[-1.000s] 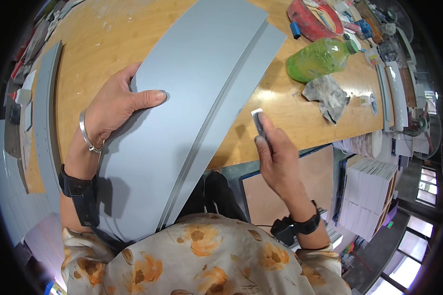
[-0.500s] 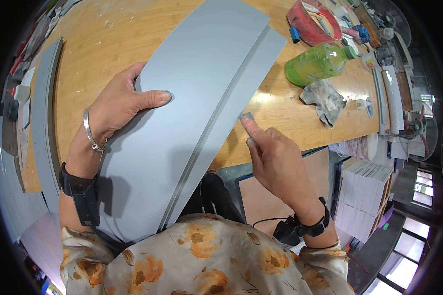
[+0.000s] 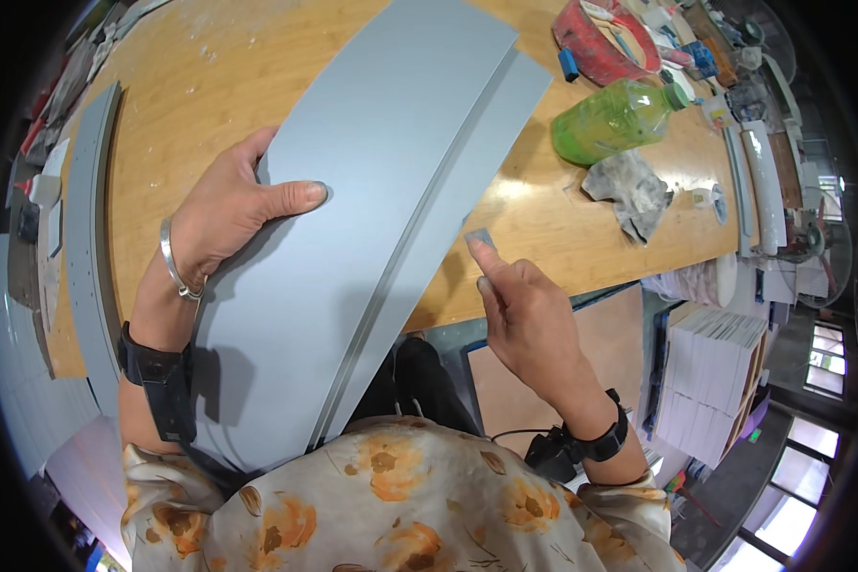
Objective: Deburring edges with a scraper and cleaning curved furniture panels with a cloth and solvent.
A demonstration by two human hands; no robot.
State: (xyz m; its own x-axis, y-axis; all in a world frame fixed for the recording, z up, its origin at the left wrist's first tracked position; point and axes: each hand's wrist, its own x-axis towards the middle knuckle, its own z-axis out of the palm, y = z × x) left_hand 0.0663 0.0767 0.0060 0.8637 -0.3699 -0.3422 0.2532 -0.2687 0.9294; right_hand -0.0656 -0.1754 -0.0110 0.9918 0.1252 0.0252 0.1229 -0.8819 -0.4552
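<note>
A long grey panel (image 3: 343, 181) with a groove along its right side slants from my body across the table. My left hand (image 3: 241, 205) grips its left edge, thumb on the top face and the other fingers hidden beneath. Just off the panel's right edge is my right hand (image 3: 529, 319), with the forefinger stretched and the thumb drawn in below it. A small grey piece of sandpaper (image 3: 480, 235) is pinched at the forefinger's tip. A narrow gap shows between it and the panel.
On the wooden table (image 3: 229, 57) are a bottle of green liquid (image 3: 605, 122), a stained grey cloth (image 3: 629, 191), a blue block (image 3: 568, 65) and a red tub (image 3: 605, 43) of tools. Another grey panel (image 3: 88, 229) lies at left. Stacked white boards (image 3: 705, 381) stand beyond the table's right edge.
My right hand has drawn slightly down and away from the panel's right edge, with the sandpaper still in it. My left hand keeps its grip on the panel.
</note>
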